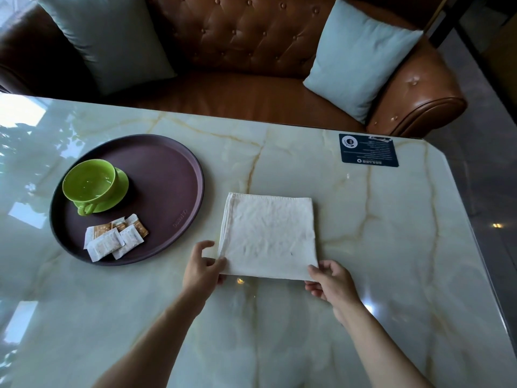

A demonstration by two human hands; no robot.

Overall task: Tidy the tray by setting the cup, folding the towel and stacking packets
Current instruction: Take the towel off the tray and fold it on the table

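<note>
A white towel point(268, 233) lies folded into a square on the marble table, to the right of the tray. My left hand point(202, 268) pinches its near left corner, and my right hand point(331, 281) pinches its near right corner. The round dark brown tray point(173, 177) sits at the left. On it a green cup point(89, 184) stands upright on a green saucer point(121, 189), handle toward me. Several white and orange packets point(114, 238) lie in a loose overlapping pile at the tray's near side.
A dark blue card point(368, 149) lies flat near the table's far right corner. Behind the table point(363, 247) stands a brown leather sofa point(251, 37) with two pale cushions. The table's right edge runs diagonally down the right side.
</note>
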